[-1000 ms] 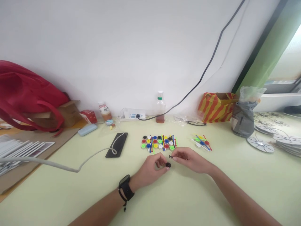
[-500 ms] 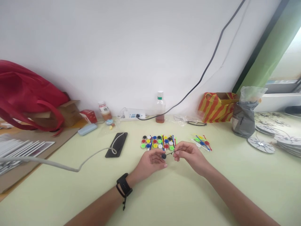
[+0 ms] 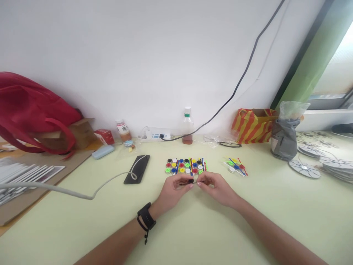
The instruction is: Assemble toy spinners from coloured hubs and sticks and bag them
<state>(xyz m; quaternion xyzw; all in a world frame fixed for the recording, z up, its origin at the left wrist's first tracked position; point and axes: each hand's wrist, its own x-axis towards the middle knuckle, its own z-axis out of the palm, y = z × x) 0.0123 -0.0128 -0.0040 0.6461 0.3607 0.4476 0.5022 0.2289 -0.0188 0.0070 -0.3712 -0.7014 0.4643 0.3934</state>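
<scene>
My left hand [image 3: 171, 191] pinches a small black round disc [image 3: 191, 180] between thumb and fingers. My right hand [image 3: 220, 189] is closed on a thin black arrow-like stick [image 3: 195, 183], which now lies against the disc. Both hands meet just above the table, fingertips almost touching. Right behind them stand rows of small coloured round discs [image 3: 182, 170], in black, white, red, blue, yellow and green. Blue, red and yellow arrow-shaped sticks [image 3: 204, 164] lie among these rows. A loose pile of coloured arrow sticks [image 3: 239, 166] is farther right.
A black phone [image 3: 137, 169] with a grey cable [image 3: 110, 181] lies left. Along the wall are a power strip [image 3: 157, 134], a bottle [image 3: 188, 127] and a striped bag [image 3: 252, 125]. Patterned round discs [image 3: 305, 169] are at right, a red bag [image 3: 33, 106] at left.
My right hand has moved left and slightly down, bringing the black stick across the disc. The disc has tilted from facing me to nearly edge-on.
</scene>
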